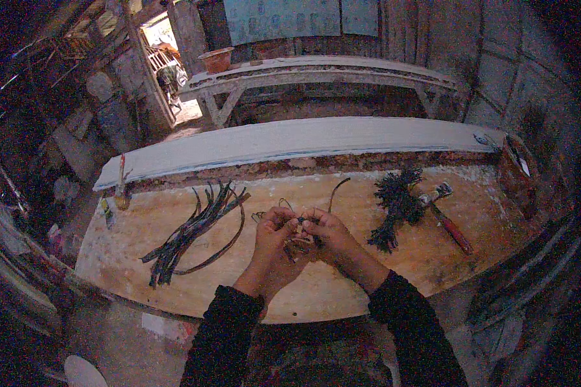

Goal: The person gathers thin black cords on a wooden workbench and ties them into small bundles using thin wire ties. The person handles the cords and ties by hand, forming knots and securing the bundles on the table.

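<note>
Black sleeves (223, 335), two of them, reach over one pale wooden desk (326, 293). The left hand (275, 235) and right hand (329, 233) meet above its middle, the fingers of both pinched closed on one small dark piece (299, 220), mostly hidden between the fingertips. One loose strip (339, 185) curves up just beyond the right hand; whether it joins that piece, I cannot tell. Left of the hands lies one bundle of dark strips (190, 237), too overlapped to count. To the right sit one clump of short dark pieces (397, 206) and, beside it, one red-handled tool (454, 231).
</note>
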`<state>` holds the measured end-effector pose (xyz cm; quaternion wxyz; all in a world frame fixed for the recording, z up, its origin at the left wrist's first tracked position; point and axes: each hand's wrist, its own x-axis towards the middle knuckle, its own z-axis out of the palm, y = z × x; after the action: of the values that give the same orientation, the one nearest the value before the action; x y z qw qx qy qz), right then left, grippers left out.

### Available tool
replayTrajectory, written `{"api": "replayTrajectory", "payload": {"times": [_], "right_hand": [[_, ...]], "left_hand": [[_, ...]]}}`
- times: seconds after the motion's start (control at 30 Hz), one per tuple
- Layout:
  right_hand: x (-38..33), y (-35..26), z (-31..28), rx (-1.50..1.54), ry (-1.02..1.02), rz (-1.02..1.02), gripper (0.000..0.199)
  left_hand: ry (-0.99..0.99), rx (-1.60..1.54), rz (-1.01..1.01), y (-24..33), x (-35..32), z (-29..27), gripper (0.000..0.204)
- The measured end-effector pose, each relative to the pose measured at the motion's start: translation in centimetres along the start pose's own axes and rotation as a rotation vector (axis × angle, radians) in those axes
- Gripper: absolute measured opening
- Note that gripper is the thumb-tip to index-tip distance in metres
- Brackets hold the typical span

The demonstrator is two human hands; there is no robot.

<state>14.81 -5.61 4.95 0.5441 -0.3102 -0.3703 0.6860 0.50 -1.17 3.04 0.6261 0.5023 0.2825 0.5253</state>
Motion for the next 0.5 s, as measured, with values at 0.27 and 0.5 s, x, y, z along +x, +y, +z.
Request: {"api": "replayTrajectory", "payload": {"times": [0.27, 0.5], "right_hand": [[-0.3, -0.3, -0.4, 0.206, -0.011, 0.096, 0.012], [-0.3, -0.8, -0.6, 0.137, 0.004, 0.056, 0.014]], "left_hand": [[-0.023, -0.228, -0.222, -1.0, 0.0, -0.4, 0.01], [-0.054, -0.136, -0.197, 1.9, -1.3, 1.3, 0.012]]}}
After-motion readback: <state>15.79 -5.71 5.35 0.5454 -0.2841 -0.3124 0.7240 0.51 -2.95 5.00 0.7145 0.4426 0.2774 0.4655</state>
